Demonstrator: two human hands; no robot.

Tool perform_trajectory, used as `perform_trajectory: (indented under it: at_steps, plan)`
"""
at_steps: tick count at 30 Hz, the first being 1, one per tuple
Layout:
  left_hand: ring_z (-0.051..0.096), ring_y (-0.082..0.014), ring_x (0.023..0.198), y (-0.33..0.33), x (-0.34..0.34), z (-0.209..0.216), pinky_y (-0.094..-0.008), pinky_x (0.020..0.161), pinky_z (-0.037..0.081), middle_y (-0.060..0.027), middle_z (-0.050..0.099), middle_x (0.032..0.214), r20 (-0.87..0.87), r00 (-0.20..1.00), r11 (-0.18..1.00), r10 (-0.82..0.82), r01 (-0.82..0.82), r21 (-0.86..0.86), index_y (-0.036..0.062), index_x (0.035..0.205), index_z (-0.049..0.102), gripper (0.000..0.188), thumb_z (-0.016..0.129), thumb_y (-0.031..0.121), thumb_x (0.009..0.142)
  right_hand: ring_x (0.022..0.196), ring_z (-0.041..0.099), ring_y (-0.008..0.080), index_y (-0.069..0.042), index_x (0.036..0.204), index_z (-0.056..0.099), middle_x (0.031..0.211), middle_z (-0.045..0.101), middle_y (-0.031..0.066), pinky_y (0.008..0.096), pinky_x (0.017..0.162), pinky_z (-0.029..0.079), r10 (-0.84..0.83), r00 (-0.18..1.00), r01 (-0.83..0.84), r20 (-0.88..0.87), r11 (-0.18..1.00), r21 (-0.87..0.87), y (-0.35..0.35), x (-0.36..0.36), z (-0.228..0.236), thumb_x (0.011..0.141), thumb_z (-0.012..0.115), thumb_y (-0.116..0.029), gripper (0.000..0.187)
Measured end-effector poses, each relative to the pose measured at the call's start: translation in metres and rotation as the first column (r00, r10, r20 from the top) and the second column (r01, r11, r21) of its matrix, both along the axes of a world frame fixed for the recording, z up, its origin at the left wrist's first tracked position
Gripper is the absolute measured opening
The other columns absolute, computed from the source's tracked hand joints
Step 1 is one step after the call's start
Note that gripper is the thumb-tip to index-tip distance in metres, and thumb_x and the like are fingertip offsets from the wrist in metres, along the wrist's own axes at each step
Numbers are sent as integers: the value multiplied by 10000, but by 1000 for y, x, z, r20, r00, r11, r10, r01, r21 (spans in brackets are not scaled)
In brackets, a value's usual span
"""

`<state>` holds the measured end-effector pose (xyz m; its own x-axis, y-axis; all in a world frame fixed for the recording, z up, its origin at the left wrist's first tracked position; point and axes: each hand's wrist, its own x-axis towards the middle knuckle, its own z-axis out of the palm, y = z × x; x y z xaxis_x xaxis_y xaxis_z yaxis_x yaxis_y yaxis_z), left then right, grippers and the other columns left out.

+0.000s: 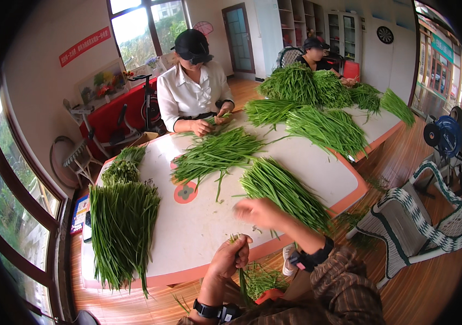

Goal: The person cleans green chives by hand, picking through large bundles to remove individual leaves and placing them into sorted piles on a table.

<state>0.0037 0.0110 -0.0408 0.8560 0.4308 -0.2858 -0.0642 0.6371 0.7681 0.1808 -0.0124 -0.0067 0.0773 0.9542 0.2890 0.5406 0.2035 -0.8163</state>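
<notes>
Head view is showing the left hand [232,256] closing its grip on a small bunch [243,281] of green stalks at the near edge of the worktop [204,227], the stalks hanging down past the rim. The right hand [260,211] is reaching, blurred, toward the chive pile [285,192] just beyond it; whether its grip is wide or narrow I cannot tell.

To do this step well, I judge the right hand should be taking only a few stalks from the near end of the pile, not dragging the whole heap. The left hand should be keeping the bunch tight and its ends level, close to the rim. A sorted heap [121,227] is lying well apart at the left, and a person opposite [193,92] is working another pile.
</notes>
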Motion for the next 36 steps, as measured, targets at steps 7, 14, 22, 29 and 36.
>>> perform_trajectory:
  at_steps: [7,14,22,29,36]
  plan:
    - [233,-63,430,8,0,-19,-217,395,208,54,287,540,-35,991,992,127,-126,23,61,911,502,196,418,237,925,1014,480,343,-17,843,635,994,564,179,405,860,417,-517,573,655,636,755,24,52,89,-28,716,635,-343,351]
    - [205,-57,427,5,0,-18,-220,392,176,58,262,536,-20,993,993,118,-118,18,56,901,499,176,419,212,921,822,596,277,-83,831,659,856,642,107,374,751,473,-532,647,675,546,733,-86,70,107,-43,716,624,-301,249]
    - [214,-53,439,8,2,-18,-211,406,200,63,267,548,0,993,993,118,-118,14,49,985,504,214,415,234,926,635,602,181,-31,792,596,673,636,73,309,628,464,-508,859,511,68,859,-32,46,107,-30,776,586,-220,190]
    - [201,-42,429,19,-9,-15,-205,395,180,77,246,536,94,967,970,238,-232,-78,52,1180,450,329,504,184,883,523,509,104,-28,822,594,608,582,50,266,486,402,-226,974,224,9,971,83,13,38,-17,803,583,-189,163]
    - [206,-39,400,17,-2,6,-205,383,182,77,247,514,225,901,928,372,-370,-54,35,1201,445,348,492,189,892,562,556,138,-15,904,575,640,595,79,271,531,433,-108,994,107,21,994,29,-28,-37,-15,841,554,-190,187]
